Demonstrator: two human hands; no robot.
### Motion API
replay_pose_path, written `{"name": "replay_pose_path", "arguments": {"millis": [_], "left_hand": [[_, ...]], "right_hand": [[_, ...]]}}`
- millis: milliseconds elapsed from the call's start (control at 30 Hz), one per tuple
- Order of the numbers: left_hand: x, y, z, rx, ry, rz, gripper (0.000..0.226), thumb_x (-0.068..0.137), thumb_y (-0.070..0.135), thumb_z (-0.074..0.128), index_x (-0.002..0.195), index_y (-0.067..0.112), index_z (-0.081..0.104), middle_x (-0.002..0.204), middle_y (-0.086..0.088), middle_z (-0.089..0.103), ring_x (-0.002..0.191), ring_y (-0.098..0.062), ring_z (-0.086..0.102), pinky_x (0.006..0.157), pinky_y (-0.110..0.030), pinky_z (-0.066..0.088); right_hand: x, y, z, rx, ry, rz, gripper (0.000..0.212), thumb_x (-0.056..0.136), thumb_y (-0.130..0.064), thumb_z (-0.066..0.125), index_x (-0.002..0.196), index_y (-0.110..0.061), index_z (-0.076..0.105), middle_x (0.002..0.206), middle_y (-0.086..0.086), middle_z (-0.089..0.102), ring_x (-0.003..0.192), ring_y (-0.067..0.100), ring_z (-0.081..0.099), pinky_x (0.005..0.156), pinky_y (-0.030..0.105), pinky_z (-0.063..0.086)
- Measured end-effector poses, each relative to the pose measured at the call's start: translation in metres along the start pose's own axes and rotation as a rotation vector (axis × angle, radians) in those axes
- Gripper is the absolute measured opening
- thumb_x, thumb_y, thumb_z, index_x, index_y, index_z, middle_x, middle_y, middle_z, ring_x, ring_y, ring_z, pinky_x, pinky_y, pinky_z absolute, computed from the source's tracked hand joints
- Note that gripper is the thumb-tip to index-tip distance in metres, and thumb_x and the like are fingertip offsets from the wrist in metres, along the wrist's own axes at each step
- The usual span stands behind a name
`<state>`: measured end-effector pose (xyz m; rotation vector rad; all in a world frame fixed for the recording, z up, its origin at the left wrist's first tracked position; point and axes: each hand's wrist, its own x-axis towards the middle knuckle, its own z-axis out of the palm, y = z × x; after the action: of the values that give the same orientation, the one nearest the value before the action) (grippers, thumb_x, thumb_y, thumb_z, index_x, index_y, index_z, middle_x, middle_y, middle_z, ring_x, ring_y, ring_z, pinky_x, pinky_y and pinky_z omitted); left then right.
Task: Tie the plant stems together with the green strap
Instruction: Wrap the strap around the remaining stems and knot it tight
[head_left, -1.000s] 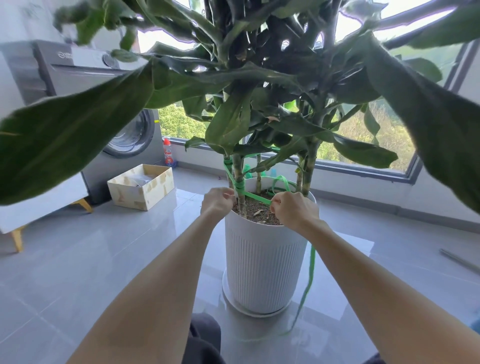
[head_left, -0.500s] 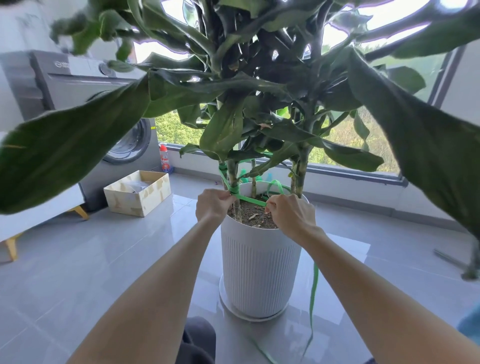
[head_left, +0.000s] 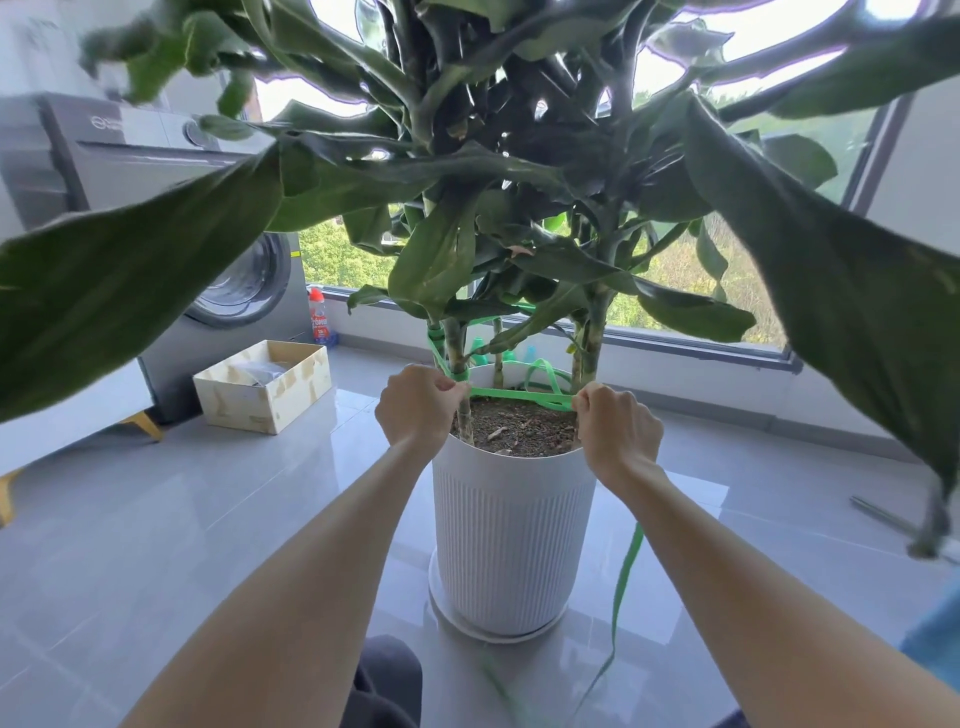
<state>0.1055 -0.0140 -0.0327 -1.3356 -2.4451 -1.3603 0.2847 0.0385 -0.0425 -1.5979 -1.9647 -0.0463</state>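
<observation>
Green strap (head_left: 519, 396) stretched taut between the hands, long axis near horizontal, over the white pot (head_left: 514, 525). Left hand (head_left: 421, 408) pinches it beside the wrapped stem (head_left: 456, 345). Right hand (head_left: 618, 428) grips it, with the loose tail hanging below toward the floor (head_left: 156, 519).

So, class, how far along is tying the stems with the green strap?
Done: the green strap is wound round the left stem. In hand: the left hand and right hand pinch a taut span. Left, likely: securing the right stem and knotting; a loose tail hangs beside the pot.
</observation>
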Motion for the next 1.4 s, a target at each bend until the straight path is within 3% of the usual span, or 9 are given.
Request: {"name": "replay_pose_path", "arguments": {"millis": [100,200,367,533,700,900,1100,1233,1400], "left_hand": [[-0.002,0.007,0.003,0.002,-0.014,0.086,0.023,0.082,0.042,0.067,0.086,0.021,0.076,0.081,0.002,0.072,0.073,-0.015,0.059,0.062,-0.023,0.039],[-0.001,0.009,0.009,-0.017,-0.073,0.191,0.02,0.083,0.039,0.067,0.092,0.022,0.074,0.095,0.006,0.073,0.084,-0.013,0.064,0.069,-0.023,0.044],[-0.001,0.017,0.015,0.01,-0.112,0.327,0.018,0.085,0.033,0.067,0.101,0.024,0.072,0.106,0.009,0.07,0.089,-0.014,0.066,0.08,-0.029,0.049],[0.0,0.024,0.024,0.06,-0.175,0.354,0.023,0.087,0.029,0.065,0.109,0.023,0.07,0.117,0.006,0.067,0.105,-0.017,0.062,0.082,-0.03,0.046],[0.004,0.027,0.033,0.062,-0.218,0.334,0.017,0.086,0.031,0.066,0.101,0.029,0.073,0.106,0.008,0.071,0.098,-0.018,0.065,0.077,-0.032,0.052],[0.007,0.036,0.041,0.053,-0.229,0.366,0.017,0.087,0.032,0.064,0.1,0.027,0.074,0.101,0.007,0.072,0.096,-0.016,0.065,0.077,-0.03,0.05],[0.009,0.042,0.048,0.045,-0.252,0.371,0.019,0.088,0.033,0.062,0.102,0.026,0.073,0.102,0.006,0.072,0.094,-0.015,0.066,0.077,-0.031,0.052],[0.01,0.042,0.051,0.037,-0.247,0.362,0.019,0.088,0.032,0.062,0.102,0.025,0.073,0.101,0.004,0.072,0.089,-0.017,0.067,0.076,-0.031,0.053],[0.012,0.044,0.051,0.036,-0.246,0.371,0.021,0.09,0.032,0.06,0.104,0.024,0.072,0.101,0.004,0.072,0.089,-0.016,0.067,0.074,-0.027,0.05]], "right_hand": [[-0.003,0.001,0.001,0.003,0.036,-0.007,0.019,0.097,-0.012,0.043,0.084,-0.011,0.057,0.064,-0.002,0.051,0.062,0.023,0.049,0.054,0.028,0.028],[-0.003,0.0,0.0,0.059,0.051,0.014,0.01,0.099,-0.018,0.045,0.099,-0.01,0.051,0.072,0.001,0.059,0.063,0.022,0.051,0.056,0.029,0.031],[-0.002,0.002,-0.003,0.088,0.007,0.065,0.027,0.099,-0.016,0.045,0.125,-0.01,0.048,0.095,0.012,0.068,0.086,0.03,0.062,0.062,0.03,0.033],[0.008,0.004,0.0,0.132,-0.07,0.15,0.022,0.097,-0.017,0.044,0.103,-0.014,0.065,0.093,0.01,0.067,0.088,0.03,0.059,0.065,0.03,0.035],[0.014,0.005,0.003,0.171,-0.065,0.187,0.025,0.095,-0.016,0.043,0.086,-0.016,0.067,0.083,0.007,0.067,0.081,0.029,0.058,0.062,0.029,0.036],[0.02,0.008,0.009,0.204,-0.014,0.182,0.027,0.094,-0.019,0.049,0.079,-0.013,0.071,0.078,0.005,0.068,0.079,0.027,0.062,0.061,0.032,0.045],[0.023,0.01,0.011,0.214,0.028,0.18,0.03,0.094,-0.019,0.052,0.073,-0.012,0.071,0.077,0.005,0.068,0.074,0.025,0.059,0.056,0.029,0.039],[0.023,0.009,0.014,0.233,0.064,0.18,0.031,0.095,-0.02,0.051,0.073,-0.013,0.072,0.075,0.005,0.069,0.072,0.025,0.06,0.058,0.032,0.042],[0.023,0.008,0.016,0.224,0.112,0.201,0.03,0.095,-0.016,0.048,0.077,-0.012,0.072,0.077,0.008,0.067,0.071,0.028,0.056,0.061,0.03,0.036]]}}
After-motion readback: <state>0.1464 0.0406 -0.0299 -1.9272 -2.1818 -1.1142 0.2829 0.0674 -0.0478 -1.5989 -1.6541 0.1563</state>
